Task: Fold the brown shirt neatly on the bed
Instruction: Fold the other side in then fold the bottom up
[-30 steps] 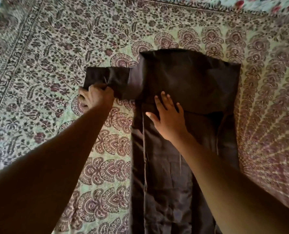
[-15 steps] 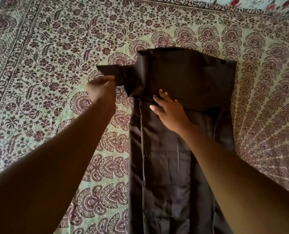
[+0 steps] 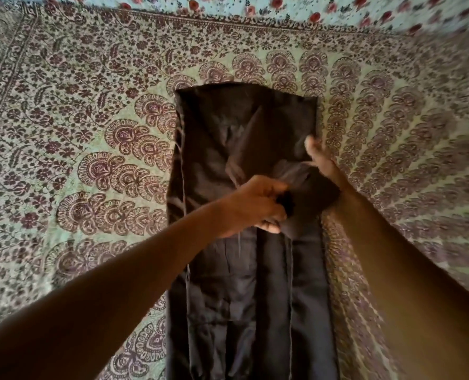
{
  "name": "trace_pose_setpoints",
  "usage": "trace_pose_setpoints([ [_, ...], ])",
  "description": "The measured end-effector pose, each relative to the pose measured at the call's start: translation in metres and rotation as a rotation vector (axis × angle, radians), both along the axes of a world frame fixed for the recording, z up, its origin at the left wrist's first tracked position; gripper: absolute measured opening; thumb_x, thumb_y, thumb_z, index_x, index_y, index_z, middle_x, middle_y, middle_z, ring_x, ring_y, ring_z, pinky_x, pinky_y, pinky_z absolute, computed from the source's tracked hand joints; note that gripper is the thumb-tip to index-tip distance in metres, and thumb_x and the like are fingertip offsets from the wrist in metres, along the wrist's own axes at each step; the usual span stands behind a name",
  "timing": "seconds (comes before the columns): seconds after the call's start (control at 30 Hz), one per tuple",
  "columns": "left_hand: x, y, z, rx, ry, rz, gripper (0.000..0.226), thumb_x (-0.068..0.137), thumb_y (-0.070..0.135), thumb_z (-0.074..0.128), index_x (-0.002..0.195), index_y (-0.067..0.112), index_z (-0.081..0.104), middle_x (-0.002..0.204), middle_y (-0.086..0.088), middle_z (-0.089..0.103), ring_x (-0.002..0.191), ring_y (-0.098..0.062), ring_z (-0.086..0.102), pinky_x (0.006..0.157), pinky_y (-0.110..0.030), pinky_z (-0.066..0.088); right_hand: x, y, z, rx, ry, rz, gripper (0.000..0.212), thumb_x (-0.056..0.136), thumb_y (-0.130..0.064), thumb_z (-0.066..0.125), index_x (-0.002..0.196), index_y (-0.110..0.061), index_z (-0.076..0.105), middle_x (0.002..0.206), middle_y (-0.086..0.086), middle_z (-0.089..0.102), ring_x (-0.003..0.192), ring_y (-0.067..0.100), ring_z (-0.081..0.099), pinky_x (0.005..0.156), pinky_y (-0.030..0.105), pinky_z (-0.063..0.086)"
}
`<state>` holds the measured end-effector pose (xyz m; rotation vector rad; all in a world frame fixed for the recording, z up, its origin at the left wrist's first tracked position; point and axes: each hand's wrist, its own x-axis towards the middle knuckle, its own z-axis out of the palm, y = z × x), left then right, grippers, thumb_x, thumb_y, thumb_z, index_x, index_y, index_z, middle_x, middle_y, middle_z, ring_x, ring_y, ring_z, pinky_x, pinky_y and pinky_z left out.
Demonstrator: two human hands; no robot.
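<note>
- A brown shirt [image 3: 244, 165] lies flat on a bed, folded into a long narrow strip that runs from the middle of the view down to the bottom edge.
- The bed is covered by a patterned bedspread [image 3: 90, 138] in pale green with maroon paisley and flower motifs and a darker border along the far side.
- Beyond that border, a light blue cloth with red flowers [image 3: 282, 6] fills the top edge of the view.
- Nothing lies on top of the shirt except the two hands; the left forearm crosses the strip's lower left edge and hides part of it.
- One second ago the shirt's left sleeve stuck out sideways over the bedspread, with the left hand gripping its end. Now the sleeve is folded in across the body of the shirt, and no part juts out to the left.
- The right hand, earlier pressed flat on the middle of the shirt, has moved to the strip's right edge.
- The left hand [image 3: 255, 207] reaches across from the lower left, its fingers [image 3: 271, 229] curled and pinched on a bunched fold of sleeve fabric, held just above the shirt.
- The right hand [image 3: 321, 157] sits at the right edge of the shirt, blurred, thumb pointing up; whether its fingers grip the fabric cannot be told.
</note>
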<state>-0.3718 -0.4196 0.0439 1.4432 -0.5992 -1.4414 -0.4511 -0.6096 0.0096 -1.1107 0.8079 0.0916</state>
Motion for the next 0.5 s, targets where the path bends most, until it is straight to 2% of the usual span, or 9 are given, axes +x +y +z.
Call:
trace_pose_setpoints([
  [0.07, -0.037, -0.005, 0.001, 0.04, -0.048, -0.103, 0.03, 0.087, -0.014, 0.059, 0.116, -0.009, 0.067, 0.093, -0.019, 0.066, 0.084, -0.028, 0.064, 0.071, -0.027, 0.058, -0.037, -0.004, 0.003, -0.244, 0.067, 0.096, 0.018, 0.09, -0.024, 0.077, 0.093, -0.006, 0.076, 0.077, 0.003, 0.078, 0.067, 0.016, 0.074, 0.075, 0.036, 0.058],
  [0.1, -0.055, -0.004, -0.003, 0.049, -0.065, -0.157, 0.03, 0.085, -0.012, 0.061, 0.114, -0.009, 0.068, 0.087, -0.016, 0.067, 0.078, -0.022, 0.065, 0.067, -0.023, 0.056, -0.057, -0.003, 0.006, -0.318, 0.093, 0.096, 0.007, 0.088, -0.009, 0.078, 0.093, -0.004, 0.076, 0.077, 0.003, 0.079, 0.069, 0.015, 0.075, 0.077, 0.036, 0.06],
  [0.13, -0.071, -0.003, -0.005, 0.057, -0.083, -0.216, 0.034, 0.083, -0.011, 0.061, 0.114, -0.004, 0.071, 0.082, -0.009, 0.068, 0.071, -0.013, 0.065, 0.064, -0.02, 0.054, -0.077, 0.002, 0.009, -0.348, 0.131, 0.085, 0.005, 0.086, -0.001, 0.077, 0.088, -0.005, 0.075, 0.074, 0.002, 0.078, 0.07, 0.014, 0.076, 0.078, 0.034, 0.063],
  [0.17, -0.085, -0.001, -0.008, 0.059, -0.109, -0.273, 0.041, 0.082, -0.012, 0.06, 0.117, 0.005, 0.073, 0.08, -0.001, 0.07, 0.068, -0.006, 0.065, 0.064, -0.019, 0.054, -0.096, 0.006, 0.005, -0.365, 0.187, 0.071, 0.006, 0.087, 0.0, 0.077, 0.085, -0.005, 0.074, 0.073, 0.003, 0.078, 0.074, 0.016, 0.077, 0.076, 0.031, 0.063],
  [0.23, -0.113, 0.002, -0.013, 0.086, -0.189, -0.382, 0.052, 0.081, -0.011, 0.059, 0.12, 0.02, 0.075, 0.095, 0.007, 0.075, 0.078, 0.001, 0.068, 0.074, -0.02, 0.058, -0.129, 0.015, -0.007, -0.397, 0.283, 0.037, 0.004, 0.085, -0.008, 0.079, 0.089, -0.008, 0.077, 0.087, 0.011, 0.079, 0.092, 0.03, 0.077, 0.082, 0.041, 0.062],
  [0.3, -0.137, 0.008, -0.014, 0.125, -0.273, -0.448, 0.047, 0.086, -0.01, 0.061, 0.124, 0.014, 0.073, 0.114, 0.0, 0.075, 0.088, 0.003, 0.066, 0.077, -0.01, 0.05, -0.158, 0.025, -0.019, -0.445, 0.345, 0.066, 0.028, 0.07, -0.03, 0.082, 0.092, -0.012, 0.079, 0.094, 0.012, 0.079, 0.096, 0.035, 0.075, 0.09, 0.054, 0.06],
  [0.37, -0.157, 0.018, -0.018, 0.15, -0.356, -0.464, 0.035, 0.091, -0.002, 0.066, 0.124, 0.008, 0.072, 0.122, -0.006, 0.072, 0.093, 0.002, 0.063, 0.077, -0.007, 0.047, -0.182, 0.034, -0.04, -0.478, 0.38, 0.104, 0.045, 0.057, -0.043, 0.077, 0.092, -0.015, 0.08, 0.091, 0.008, 0.079, 0.091, 0.03, 0.075, 0.088, 0.056, 0.059],
  [0.43, -0.174, 0.029, -0.027, 0.208, -0.449, -0.454, 0.03, 0.093, 0.008, 0.069, 0.123, 0.012, 0.072, 0.123, -0.004, 0.072, 0.103, -0.003, 0.064, 0.083, -0.013, 0.05, -0.197, 0.047, -0.046, -0.505, 0.405, 0.156, 0.04, 0.062, -0.04, 0.079, 0.093, -0.014, 0.079, 0.089, 0.005, 0.079, 0.088, 0.028, 0.075, 0.086, 0.053, 0.06],
  [0.5, -0.186, 0.039, -0.039, 0.281, -0.522, -0.454, 0.03, 0.093, 0.008, 0.068, 0.121, 0.016, 0.073, 0.123, -0.002, 0.072, 0.114, -0.013, 0.066, 0.088, -0.017, 0.048, -0.203, 0.059, -0.045, -0.537, 0.408, 0.192, 0.029, 0.075, -0.028, 0.085, 0.097, -0.011, 0.078, 0.092, 0.006, 0.078, 0.088, 0.028, 0.074, 0.081, 0.045, 0.06],
])
